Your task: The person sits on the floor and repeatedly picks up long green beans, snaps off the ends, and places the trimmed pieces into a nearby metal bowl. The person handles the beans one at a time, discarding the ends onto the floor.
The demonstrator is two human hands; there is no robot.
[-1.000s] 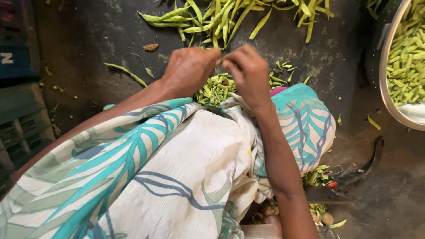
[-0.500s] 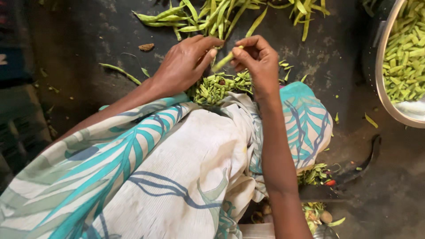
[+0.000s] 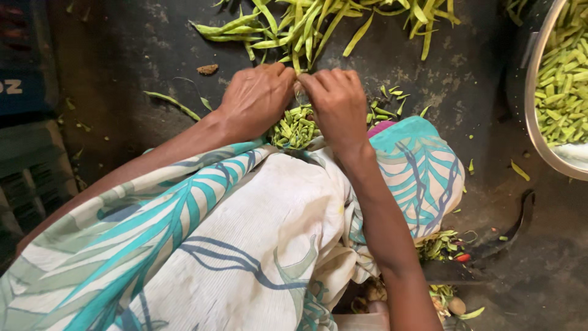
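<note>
**Op:** Both hands have dropped back together since half a second ago; the long pod that stood up between them then is gone from my view, and my knuckles now nearly meet.

**Desk:** Start close. What do you see nearest you?

**Op:** Nearest me lies the cloth [image 3: 257, 245] over the lap, white with teal leaf print. Both forearms run out across it.

**Desk:** And the hands?

**Op:** I see my left hand [image 3: 256, 98] curled, fingers bent under, fingertips pressed toward the other hand. My right hand [image 3: 338, 101] is curled the same way. They are pinching something small between them at the point where they meet, but the fingers hide it, so I cannot tell what it is.

**Desk:** Where is the cut stuff?

**Op:** Just under the hands, at the far edge of the cloth, sits the heap of chopped bean pieces [image 3: 294, 127], touching my left hand's fingers.

**Desk:** Farther out?

**Op:** Past the hands, on the dark floor [image 3: 141, 55], the pile of whole green beans [image 3: 318, 24] spreads out. At my right, well apart, I see the metal bowl [image 3: 539, 132] holding more cut beans. Low at my right lie vegetable scraps [image 3: 444, 245] beside the cloth.
</note>
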